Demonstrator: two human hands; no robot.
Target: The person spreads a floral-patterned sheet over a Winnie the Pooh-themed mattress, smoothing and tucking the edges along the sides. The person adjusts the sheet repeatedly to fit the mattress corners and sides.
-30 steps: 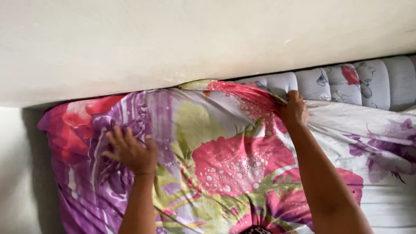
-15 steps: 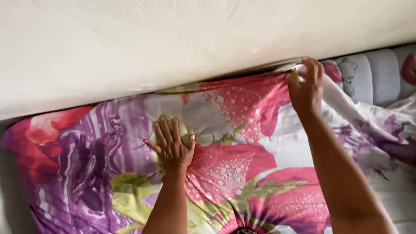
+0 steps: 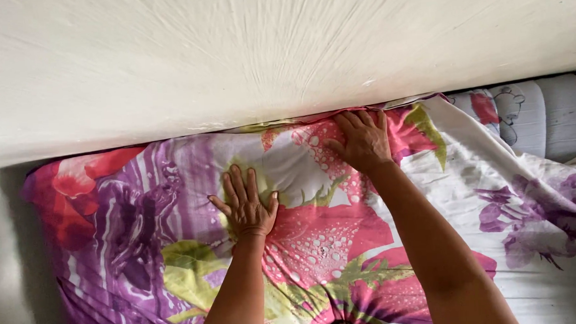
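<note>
A bedsheet (image 3: 141,214) with large pink, purple and green flowers covers the corner of a mattress against a cream wall. My left hand (image 3: 246,204) lies flat on the sheet, fingers spread, near the middle of the covered part. My right hand (image 3: 363,139) presses palm-down on the sheet's far edge where it meets the wall, fingers pointing at the gap. Neither hand grips any cloth.
The cream wall (image 3: 264,53) runs along the far side of the bed. To the right, the quilted mattress side (image 3: 545,115) with a flower print shows bare. A pale sheet with purple flowers (image 3: 530,223) lies at the right. Pale floor (image 3: 8,271) shows at left.
My right hand let go of the lifted sheet edge, moved left and now presses flat on it by the wall. The sheet lies flatter. My left hand has barely shifted.
</note>
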